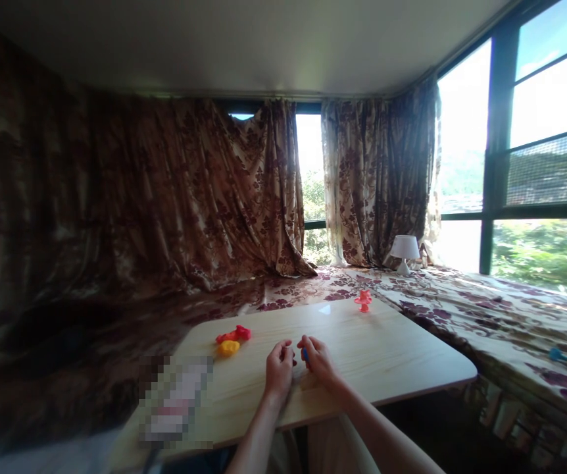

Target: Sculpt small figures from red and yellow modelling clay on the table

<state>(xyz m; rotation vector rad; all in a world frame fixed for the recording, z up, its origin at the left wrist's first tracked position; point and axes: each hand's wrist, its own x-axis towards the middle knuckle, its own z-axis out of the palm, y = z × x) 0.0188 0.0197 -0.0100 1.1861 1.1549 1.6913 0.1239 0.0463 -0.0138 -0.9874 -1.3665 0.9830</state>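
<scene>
seemingly mid-handling, the right hand (317, 359) is pinching a blue piece (305, 353) near the curled left hand (280, 361), its contents unclear, likely needing steadiness next.

Pale wood-grain tabletop (392, 349) with rounded corners, carrying small coloured pieces.
Toward its far left, an irregular red piece (225, 338) with a pinker end lies just beside a lumpy yellow piece (228, 349); a coral-red piece (363, 301) stands upright near the far edge, and a pixelated, unreadable oblong object (175, 403) lies at the near left.
</scene>
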